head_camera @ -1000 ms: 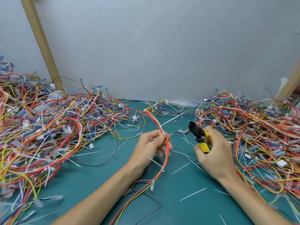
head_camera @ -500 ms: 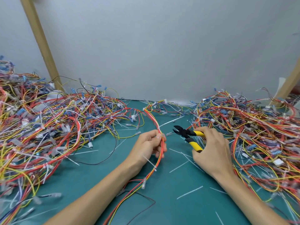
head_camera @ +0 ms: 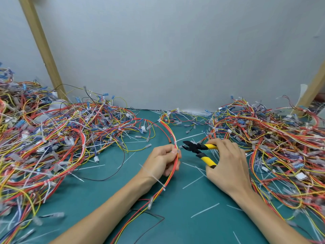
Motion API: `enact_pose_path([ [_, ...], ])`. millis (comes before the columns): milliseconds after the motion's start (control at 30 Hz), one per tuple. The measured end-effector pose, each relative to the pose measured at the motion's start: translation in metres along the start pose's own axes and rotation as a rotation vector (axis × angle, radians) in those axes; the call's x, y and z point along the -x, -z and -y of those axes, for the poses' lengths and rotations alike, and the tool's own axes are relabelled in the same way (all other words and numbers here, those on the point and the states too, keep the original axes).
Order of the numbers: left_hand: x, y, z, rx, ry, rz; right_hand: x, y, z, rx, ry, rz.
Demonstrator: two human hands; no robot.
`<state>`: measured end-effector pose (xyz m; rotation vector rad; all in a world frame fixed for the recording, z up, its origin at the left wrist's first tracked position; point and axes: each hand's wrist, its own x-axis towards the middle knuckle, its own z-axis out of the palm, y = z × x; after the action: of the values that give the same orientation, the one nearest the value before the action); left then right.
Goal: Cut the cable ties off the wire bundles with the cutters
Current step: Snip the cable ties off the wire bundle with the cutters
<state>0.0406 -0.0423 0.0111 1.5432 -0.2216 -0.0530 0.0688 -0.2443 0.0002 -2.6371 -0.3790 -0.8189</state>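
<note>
Bundle: thin red-and-yellow wire bundle arcs across the green mat between your forearms. Judged light, limp and springy.
Hold: your left hand pinches it just below a white cable tie. Stay that close.
Tool: your right hand is wrapped round the cutters, blades apart, tips just beside the tie.
Risk: the insulation is likely soft, so nip plastic only.
Around: tangled wire piles on the left and right; cut scraps litter the mat.
</note>
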Motion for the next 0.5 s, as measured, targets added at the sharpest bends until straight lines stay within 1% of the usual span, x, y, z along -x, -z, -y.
enact_pose_path([
  [167,0.0003,-0.0006,-0.0017,-0.015,0.007,-0.001,0.0012,0.0003,0.0005,-0.022,0.041,-0.023],
  [400,0.0021,-0.0025,-0.0024,-0.014,0.025,0.017,0.0004,-0.002,-0.0024,-0.017,0.03,-0.036],
  [500,0.0012,-0.0024,0.0,-0.055,0.022,0.008,0.0002,-0.0024,-0.0022,-0.016,0.03,-0.032],
])
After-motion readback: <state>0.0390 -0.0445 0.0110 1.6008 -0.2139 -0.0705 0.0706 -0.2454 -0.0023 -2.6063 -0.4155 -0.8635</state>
